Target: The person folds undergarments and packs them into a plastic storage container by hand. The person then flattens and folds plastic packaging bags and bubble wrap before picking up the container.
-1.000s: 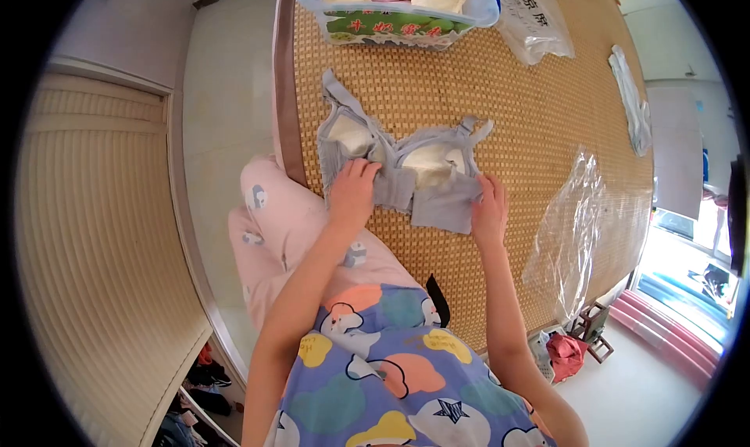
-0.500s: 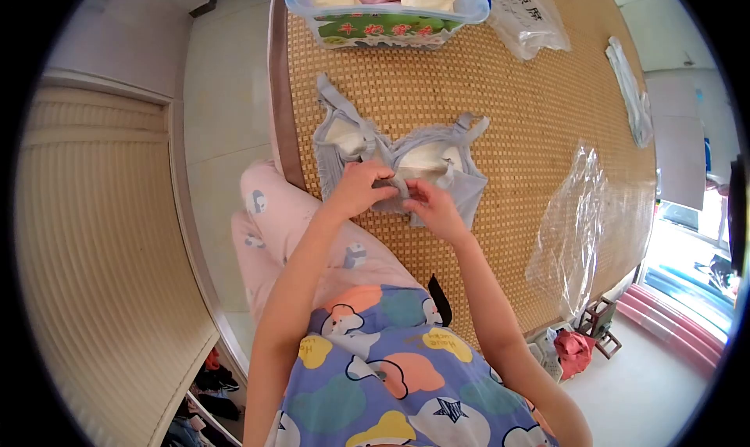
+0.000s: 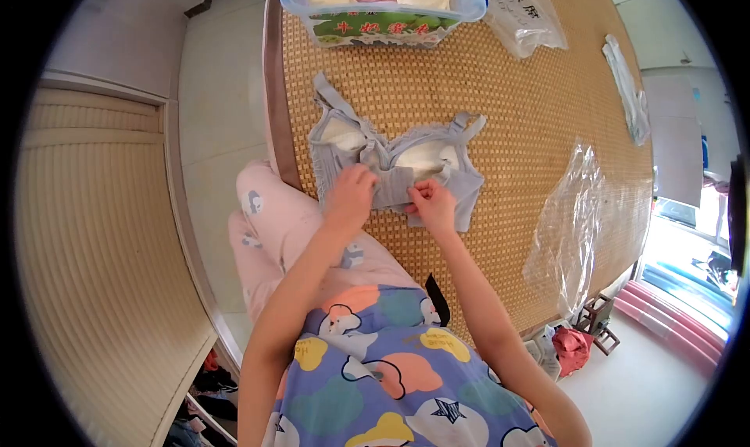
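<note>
My left hand (image 3: pixel 350 201) is resting low on the left half of the grey bra (image 3: pixel 383 154), fingers bent over the cloth; they're blurring, so I can't tell whether they're gripping. The bra is lying on the woven mat (image 3: pixel 469 291) under and just ahead of both my hands, its band (image 3: pixel 394 187) stretching between them. My right hand (image 3: pixel 431 205) is pinching the band's edge, thumb and fingertip together. For neat folding, I think the left should be pressing lightly, anchoring the cloth, while the right is drawing that edge level without dragging the cups out of shape. Well off to my right hand's right, a clear plastic sheet (image 3: pixel 574 228) is lying.

Half a second ago my fingertips were nearly meeting; now they're standing apart, more of the band showing flat between them.
</note>
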`<state>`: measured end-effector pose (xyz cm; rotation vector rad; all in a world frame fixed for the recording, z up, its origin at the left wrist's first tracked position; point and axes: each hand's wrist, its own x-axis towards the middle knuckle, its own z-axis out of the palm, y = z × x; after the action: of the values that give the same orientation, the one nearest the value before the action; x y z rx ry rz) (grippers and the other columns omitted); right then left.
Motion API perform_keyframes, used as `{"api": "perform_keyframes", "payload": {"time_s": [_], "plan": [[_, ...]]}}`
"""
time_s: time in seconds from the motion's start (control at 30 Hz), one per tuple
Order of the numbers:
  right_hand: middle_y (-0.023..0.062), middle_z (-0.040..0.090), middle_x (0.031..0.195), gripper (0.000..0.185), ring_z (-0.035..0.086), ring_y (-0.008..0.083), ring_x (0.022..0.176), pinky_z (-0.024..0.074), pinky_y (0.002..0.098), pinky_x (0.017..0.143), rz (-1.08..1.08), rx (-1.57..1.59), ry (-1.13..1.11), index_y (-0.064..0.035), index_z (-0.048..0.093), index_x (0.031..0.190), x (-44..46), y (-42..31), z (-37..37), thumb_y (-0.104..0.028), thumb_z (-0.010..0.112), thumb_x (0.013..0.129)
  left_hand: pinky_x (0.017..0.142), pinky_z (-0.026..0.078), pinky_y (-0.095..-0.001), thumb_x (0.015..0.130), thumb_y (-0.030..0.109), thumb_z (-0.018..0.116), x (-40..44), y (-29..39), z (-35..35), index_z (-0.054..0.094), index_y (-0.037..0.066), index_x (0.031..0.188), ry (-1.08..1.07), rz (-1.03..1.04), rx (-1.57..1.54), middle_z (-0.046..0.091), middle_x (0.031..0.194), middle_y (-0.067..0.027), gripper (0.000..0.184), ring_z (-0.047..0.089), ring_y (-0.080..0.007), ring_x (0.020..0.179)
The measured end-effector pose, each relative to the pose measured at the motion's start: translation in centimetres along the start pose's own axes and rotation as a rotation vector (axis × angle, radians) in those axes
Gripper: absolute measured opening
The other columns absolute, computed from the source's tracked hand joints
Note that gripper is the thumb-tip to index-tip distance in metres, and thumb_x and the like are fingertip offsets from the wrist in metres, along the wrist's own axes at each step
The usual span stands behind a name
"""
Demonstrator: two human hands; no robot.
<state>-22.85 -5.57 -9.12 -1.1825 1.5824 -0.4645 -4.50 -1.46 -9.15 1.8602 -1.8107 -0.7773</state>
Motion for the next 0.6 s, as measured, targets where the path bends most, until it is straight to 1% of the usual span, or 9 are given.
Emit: {"api": "perform_keyframes", "payload": {"time_s": [0.07,0.17,0.27,0.37,0.47,0.57,0.6], "plan": [[0.0070,0.064,0.066,0.017,0.063,0.0119,0.052,0.0473,0.0241,0.048,-0.041,-0.053,-0.001,0.0016,0.060,0.085,0.1,0.4,-0.2,-0.014,0.065,0.081,0.102,0.028,-0.0478,0.073,0.002,0.061,-1.1,-1.3,-1.1,0.054,0.010,0.109,0.025,-0.185,0.120,0.047,0.123,-0.0080,0.038,0.041,-0.0273,0.119],[0.0051,0.063,0.064,0.019,0.062,0.0120,0.051,0.0477,0.0264,0.050,-0.061,-0.122,-0.025,-0.0004,0.061,0.086,0.1,0.7,0.0,-0.017,0.067,0.080,0.106,0.024,-0.0488,0.077,0.003,0.056,-1.5,-2.6,-3.6,0.050,0.005,0.117,0.096,-0.075,0.354,0.035,0.139,-0.0096,0.040,0.028,-0.0263,0.133],[0.0038,0.062,0.063,0.019,0.062,0.0150,0.054,0.0479,0.0289,0.053,-0.088,-0.208,-0.041,-0.0040,0.061,0.092,0.0,0.5,0.2,-0.016,0.068,0.078,0.109,0.017,-0.0510,0.077,0.005,0.057,-1.0,-4.5,-3.2,0.049,0.006,0.121,0.015,-0.102,0.482,0.028,0.145,-0.0084,0.045,0.018,-0.0263,0.138],[0.0057,0.062,0.068,0.021,0.062,0.0194,0.062,0.0481,0.0310,0.058,-0.292,-0.375,0.027,-0.0061,0.059,0.097,-0.3,0.5,0.4,-0.011,0.066,0.078,0.108,0.019,-0.0507,0.077,0.007,0.058,-0.1,-3.9,-2.5,0.048,0.008,0.122,0.110,-0.129,0.580,0.025,0.146,-0.0060,0.046,0.020,-0.0259,0.137],[0.0087,0.062,0.080,0.022,0.061,0.0227,0.070,0.0480,0.0321,0.064,-0.320,-0.221,-0.040,-0.0061,0.057,0.100,-0.6,0.7,-0.3,-0.006,0.062,0.079,0.107,0.021,-0.0509,0.078,0.010,0.058,0.4,-1.9,-2.3,0.047,0.011,0.125,0.170,-0.170,0.438,0.021,0.149,-0.0048,0.048,0.019,-0.0240,0.137],[0.0098,0.060,0.090,0.019,0.060,0.0233,0.075,0.0475,0.0331,0.068,-0.392,-0.345,0.050,-0.0048,0.056,0.099,-1.6,0.5,-2.1,-0.003,0.058,0.080,0.106,0.023,-0.0499,0.079,0.013,0.060,-0.2,-1.8,-1.7,0.046,0.011,0.126,0.089,0.015,0.303,0.019,0.149,-0.0081,0.049,0.019,-0.0267,0.137],[0.0097,0.059,0.092,0.019,0.060,0.0241,0.076,0.0474,0.0334,0.068,-0.392,-0.359,0.033,-0.0051,0.057,0.100,-1.7,0.6,-2.6,-0.003,0.058,0.081,0.106,0.024,-0.0490,0.079,0.013,0.060,-0.5,-2.2,-1.6,0.046,0.011,0.126,0.081,-0.015,0.299,0.020,0.148,-0.0086,0.049,0.020,-0.0271,0.136]]}}
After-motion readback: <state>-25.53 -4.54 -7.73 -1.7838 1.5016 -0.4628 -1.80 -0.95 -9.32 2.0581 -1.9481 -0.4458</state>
